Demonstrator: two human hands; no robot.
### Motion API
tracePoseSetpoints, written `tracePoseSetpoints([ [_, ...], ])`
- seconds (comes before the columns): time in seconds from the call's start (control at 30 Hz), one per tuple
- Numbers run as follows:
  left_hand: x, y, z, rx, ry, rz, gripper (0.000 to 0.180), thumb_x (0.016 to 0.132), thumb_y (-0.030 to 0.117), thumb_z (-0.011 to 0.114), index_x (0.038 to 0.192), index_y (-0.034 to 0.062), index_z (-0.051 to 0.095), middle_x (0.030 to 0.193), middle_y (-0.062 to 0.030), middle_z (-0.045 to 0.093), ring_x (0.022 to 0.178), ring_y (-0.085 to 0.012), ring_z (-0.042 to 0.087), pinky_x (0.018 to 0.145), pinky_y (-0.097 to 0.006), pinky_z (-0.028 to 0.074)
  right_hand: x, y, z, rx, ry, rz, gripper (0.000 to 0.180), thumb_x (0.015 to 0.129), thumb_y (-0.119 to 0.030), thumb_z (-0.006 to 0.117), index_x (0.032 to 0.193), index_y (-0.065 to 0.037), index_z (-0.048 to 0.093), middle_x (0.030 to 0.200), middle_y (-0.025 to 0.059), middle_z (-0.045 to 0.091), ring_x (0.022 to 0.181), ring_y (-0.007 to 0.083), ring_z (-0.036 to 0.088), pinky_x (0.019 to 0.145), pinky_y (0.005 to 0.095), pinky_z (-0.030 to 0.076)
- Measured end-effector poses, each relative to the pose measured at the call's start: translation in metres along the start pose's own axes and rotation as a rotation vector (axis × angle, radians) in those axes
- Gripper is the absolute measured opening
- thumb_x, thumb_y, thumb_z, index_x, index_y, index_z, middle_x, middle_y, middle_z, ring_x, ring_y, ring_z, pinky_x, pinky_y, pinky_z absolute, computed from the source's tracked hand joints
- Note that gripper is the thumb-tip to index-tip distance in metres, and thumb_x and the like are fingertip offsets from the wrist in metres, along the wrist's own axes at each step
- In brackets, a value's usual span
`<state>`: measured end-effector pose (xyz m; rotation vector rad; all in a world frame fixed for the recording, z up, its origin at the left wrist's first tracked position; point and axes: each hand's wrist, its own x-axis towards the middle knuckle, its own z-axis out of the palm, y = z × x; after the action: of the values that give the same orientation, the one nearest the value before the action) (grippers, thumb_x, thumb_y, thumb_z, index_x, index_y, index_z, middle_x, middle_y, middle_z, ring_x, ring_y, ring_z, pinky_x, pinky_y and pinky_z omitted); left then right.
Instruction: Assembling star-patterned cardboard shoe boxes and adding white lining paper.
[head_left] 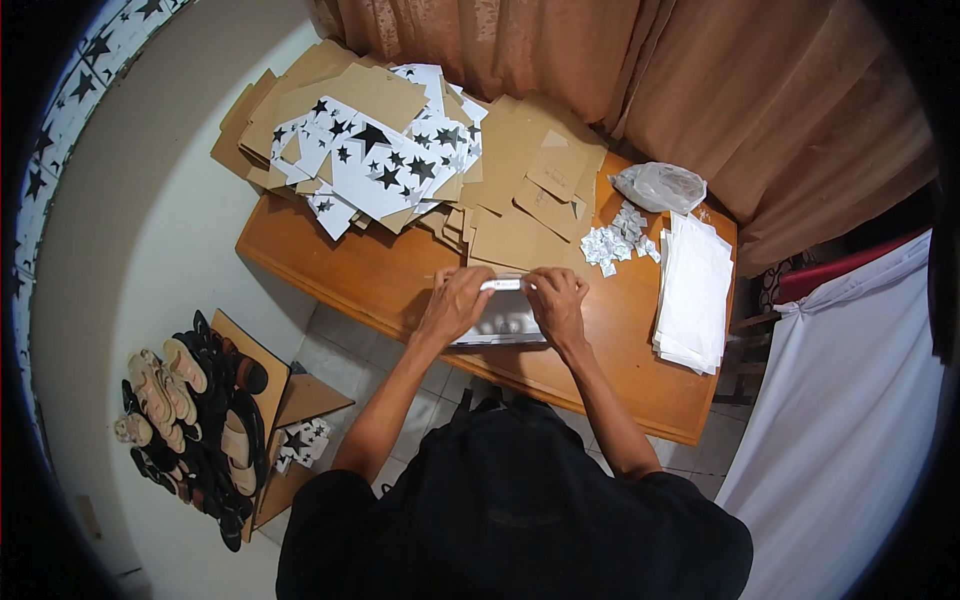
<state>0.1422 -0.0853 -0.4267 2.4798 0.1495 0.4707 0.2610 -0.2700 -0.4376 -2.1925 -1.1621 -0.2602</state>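
At the table's front edge, my left hand [455,302] and my right hand [557,305] grip the two ends of a narrow white strip with dark print [506,284]. My fingers are closed on it from both sides. Below the strip, between my wrists, is a pale, shiny flat piece [502,322] with a light front edge. Whether the strip is part of that piece, I cannot tell. Just beyond my hands lie flat brown cardboard sheets [510,245].
Star-printed white sheets [385,175] and cardboard are heaped at the far left. Small silvery-white packets [615,240] lie beside a clear plastic bag [658,187]. White paper [693,290] is stacked on the right. A rack of shoes [205,420] stands on the left floor.
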Motion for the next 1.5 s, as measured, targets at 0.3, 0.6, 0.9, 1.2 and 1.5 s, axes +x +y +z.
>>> tracePoseSetpoints([
  [0.3,-0.059,-0.006,0.041,0.107,-0.062,0.039,0.028,0.095,0.012,0.062,0.122,0.0059,0.059,0.122,-0.0103,0.066,0.122,-0.0254,0.06,0.108,-0.049,0.032,-0.063,0.009,0.024,-0.095,-0.075,0.011,0.027,0.083,-0.024,0.078,0.108,-0.017,0.07,0.118,-0.0005,0.067,0.128,0.0213,0.052,0.106,0.0545,0.025],
  [0.6,-0.077,-0.029,0.077,0.133,-0.034,0.042,0.029,0.09,0.001,0.064,0.118,0.0062,0.066,0.124,-0.0114,0.065,0.127,-0.028,0.057,0.111,-0.051,0.039,-0.089,0.027,0.055,-0.123,-0.098,-0.108,0.027,0.088,-0.024,0.072,0.113,-0.013,0.066,0.122,0.0007,0.065,0.128,0.0206,0.056,0.105,0.0591,0.025],
  [0.9,-0.084,-0.036,0.086,0.183,-0.016,0.067,0.028,0.085,-0.003,0.065,0.11,0.0071,0.071,0.12,-0.0096,0.067,0.125,-0.0256,0.06,0.108,-0.049,0.043,-0.097,0.032,0.062,-0.186,-0.11,-0.156,0.024,0.087,-0.021,0.072,0.11,-0.015,0.067,0.119,-0.0011,0.066,0.122,0.0184,0.059,0.104,0.0556,0.028],
  [1.2,-0.088,-0.04,0.086,0.082,-0.036,0.03,0.026,0.086,0.0,0.064,0.109,0.0079,0.072,0.121,-0.0079,0.068,0.128,-0.0257,0.058,0.111,-0.049,0.041,-0.101,0.033,0.065,-0.103,-0.111,-0.118,0.022,0.088,-0.024,0.072,0.107,-0.014,0.069,0.119,0.0006,0.066,0.124,0.0203,0.057,0.107,0.0555,0.028],
  [1.5,-0.092,-0.035,0.081,0.092,-0.059,0.082,0.029,0.083,0.004,0.07,0.112,0.0051,0.071,0.125,-0.0111,0.065,0.13,-0.0282,0.055,0.112,-0.05,0.039,-0.105,0.034,0.069,-0.117,-0.155,-0.255,0.029,0.083,-0.019,0.076,0.109,-0.012,0.069,0.118,0.0026,0.066,0.123,0.0225,0.057,0.109,0.0529,0.031],
])
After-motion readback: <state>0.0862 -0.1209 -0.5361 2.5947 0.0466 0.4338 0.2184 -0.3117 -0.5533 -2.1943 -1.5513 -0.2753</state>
